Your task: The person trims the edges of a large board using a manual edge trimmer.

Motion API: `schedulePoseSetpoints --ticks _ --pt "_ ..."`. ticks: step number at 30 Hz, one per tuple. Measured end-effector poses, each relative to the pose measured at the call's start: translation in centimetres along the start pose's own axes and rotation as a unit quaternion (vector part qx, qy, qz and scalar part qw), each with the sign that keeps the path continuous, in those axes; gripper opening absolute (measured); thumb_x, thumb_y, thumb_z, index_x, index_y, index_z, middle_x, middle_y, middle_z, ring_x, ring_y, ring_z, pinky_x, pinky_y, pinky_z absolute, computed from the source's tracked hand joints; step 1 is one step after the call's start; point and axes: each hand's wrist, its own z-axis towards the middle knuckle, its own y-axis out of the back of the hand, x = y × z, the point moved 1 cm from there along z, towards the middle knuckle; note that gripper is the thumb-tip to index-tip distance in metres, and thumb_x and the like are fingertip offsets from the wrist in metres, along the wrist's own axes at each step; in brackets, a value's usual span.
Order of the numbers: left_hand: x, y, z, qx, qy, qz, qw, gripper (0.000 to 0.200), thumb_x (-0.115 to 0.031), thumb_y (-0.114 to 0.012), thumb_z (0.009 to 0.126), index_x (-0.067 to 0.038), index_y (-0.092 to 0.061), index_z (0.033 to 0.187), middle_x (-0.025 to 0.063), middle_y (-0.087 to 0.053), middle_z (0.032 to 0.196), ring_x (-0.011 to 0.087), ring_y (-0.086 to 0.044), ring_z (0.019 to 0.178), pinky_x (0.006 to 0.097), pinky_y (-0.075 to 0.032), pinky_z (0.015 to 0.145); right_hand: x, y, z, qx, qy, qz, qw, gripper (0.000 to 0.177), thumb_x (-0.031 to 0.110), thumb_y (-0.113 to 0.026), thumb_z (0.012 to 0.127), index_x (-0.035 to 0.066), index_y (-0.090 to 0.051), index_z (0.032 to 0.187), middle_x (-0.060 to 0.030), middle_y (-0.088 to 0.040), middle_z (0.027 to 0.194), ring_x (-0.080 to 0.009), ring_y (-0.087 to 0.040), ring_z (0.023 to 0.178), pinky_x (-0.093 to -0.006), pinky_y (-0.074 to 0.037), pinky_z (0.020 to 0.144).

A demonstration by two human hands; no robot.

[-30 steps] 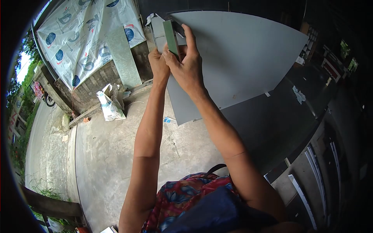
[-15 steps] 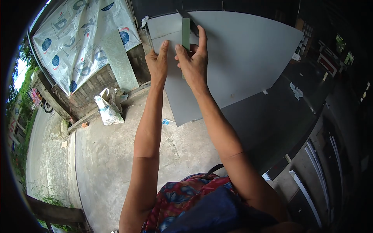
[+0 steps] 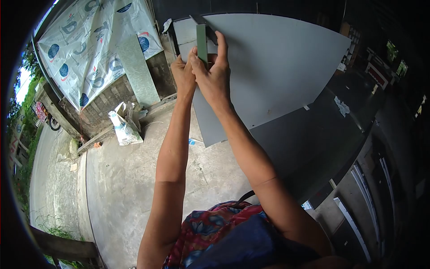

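Note:
A long narrow bar with a green face and dark sides (image 3: pixel 202 42) stands upright before me, over the far left part of a large grey sheet (image 3: pixel 277 67). My right hand (image 3: pixel 214 80) is closed round the bar, thumb on its near side and forefinger stretched up along the right. Close against the bar's left side is my left hand (image 3: pixel 183 76), fingers curled and thumb up. The two hands meet at the thumbs. What lies inside the left fingers is hidden.
The grey sheet rests on a dark tabletop (image 3: pixel 309 148). Pale strips (image 3: pixel 351 224) lie at lower right. A white sack (image 3: pixel 125 127) stands on the concrete floor (image 3: pixel 130 188). A printed plastic sheet (image 3: pixel 96 49) and a pale green panel (image 3: pixel 139 74) cover the wall.
The bar and my right hand have moved left toward my left hand. The gap between the hands has closed, and my left hand has shifted slightly right and down.

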Motion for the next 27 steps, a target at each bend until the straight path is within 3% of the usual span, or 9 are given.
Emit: schedulePoseSetpoints --ticks 3,7,11,15,17,19,21,25,27 --pt "1.3 0.0 0.1 0.001 0.003 -0.070 0.998 0.041 -0.036 -0.066 0.084 -0.001 -0.057 0.066 -0.0038 -0.046 0.054 0.0040 -0.036 0.052 0.0238 -0.028 0.043 0.4 -1.2 -0.5 -0.025 0.052 -0.010 0.998 0.070 0.013 -0.060 0.085 0.007 -0.018 0.140 -0.0096 -0.061 0.084 -0.0114 -0.059 0.069 -0.0228 -0.049 0.054" --pt "-0.5 -0.2 0.0 -0.026 0.025 0.022 0.999 0.042 -0.037 -0.066 0.084 -0.001 -0.055 0.065 -0.0044 -0.044 0.052 0.0042 -0.033 0.049 0.0242 -0.025 0.041 1.3 3.4 1.7 -0.072 -0.124 0.105 0.984 0.068 0.014 -0.060 0.085 0.004 -0.018 0.139 -0.0088 -0.059 0.084 -0.0104 -0.058 0.066 -0.0212 -0.048 0.052" --pt "0.1 0.1 0.5 -0.032 0.024 0.026 0.999 0.042 -0.036 -0.066 0.084 -0.002 -0.053 0.063 -0.0044 -0.044 0.053 0.0034 -0.034 0.050 0.0235 -0.025 0.040 0.8 3.1 1.7 -0.049 -0.140 0.105 0.983 0.068 0.013 -0.059 0.086 0.005 -0.018 0.139 -0.0076 -0.060 0.081 -0.0101 -0.059 0.066 -0.0204 -0.048 0.051" --pt "2.0 0.5 0.4 0.019 0.041 -0.106 0.993 0.034 -0.029 -0.062 0.087 -0.004 -0.051 0.066 -0.0038 -0.046 0.059 0.0043 -0.039 0.051 0.0222 -0.029 0.043 -0.8 -1.6 -0.9 0.067 0.139 -0.016 0.988 0.074 0.018 -0.068 0.080 0.004 -0.024 0.138 -0.0103 -0.063 0.086 -0.0182 -0.062 0.079 -0.0297 -0.049 0.074" --pt "2.5 0.6 0.4 0.025 0.053 -0.092 0.994 0.031 -0.026 -0.061 0.088 -0.004 -0.052 0.069 -0.0034 -0.049 0.061 0.0045 -0.041 0.053 0.0211 -0.031 0.045 -0.2 -1.2 -0.8 0.064 0.119 0.023 0.991 0.075 0.019 -0.069 0.080 0.003 -0.024 0.138 -0.0115 -0.063 0.088 -0.0196 -0.062 0.083 -0.0321 -0.049 0.078" --pt "0.1 0.3 0.4 0.029 0.063 -0.073 0.995 0.030 -0.027 -0.062 0.088 -0.002 -0.056 0.072 -0.0031 -0.052 0.064 0.0044 -0.043 0.056 0.0207 -0.033 0.047 0.2 0.8 0.3 0.061 -0.073 0.149 0.984 0.072 0.016 -0.065 0.082 0.005 -0.022 0.139 -0.0092 -0.062 0.082 -0.0131 -0.062 0.069 -0.0253 -0.050 0.057" --pt "-0.1 0.5 0.7 0.004 0.043 0.047 0.998 0.027 -0.026 -0.061 0.090 0.001 -0.063 0.084 0.0001 -0.060 0.072 0.0051 -0.049 0.062 0.0204 -0.039 0.055 -0.9 1.6 1.4 -0.029 -0.067 0.120 0.990 0.073 0.015 -0.064 0.083 0.006 -0.019 0.139 -0.0073 -0.061 0.077 -0.0103 -0.060 0.062 -0.0228 -0.048 0.048" --pt "0.9 0.8 0.9 0.044 0.008 -0.048 0.998 0.030 -0.028 -0.062 0.089 0.002 -0.063 0.087 0.0032 -0.063 0.075 0.0063 -0.054 0.065 0.0208 -0.043 0.056 -1.2 1.9 -0.1 0.081 0.074 0.065 0.992 0.073 0.016 -0.065 0.082 0.008 -0.022 0.140 -0.0080 -0.062 0.078 -0.0125 -0.062 0.066 -0.0246 -0.051 0.053" --pt "-0.1 0.3 1.1 -0.001 0.063 0.015 0.998 0.033 -0.031 -0.063 0.088 0.002 -0.063 0.086 0.0042 -0.062 0.074 0.0066 -0.053 0.064 0.0206 -0.042 0.055 -1.2 4.1 -0.8 0.091 -0.022 0.131 0.987 0.077 0.021 -0.067 0.083 0.008 -0.019 0.142 -0.0108 -0.064 0.082 -0.0131 -0.063 0.068 -0.0242 -0.050 0.051"
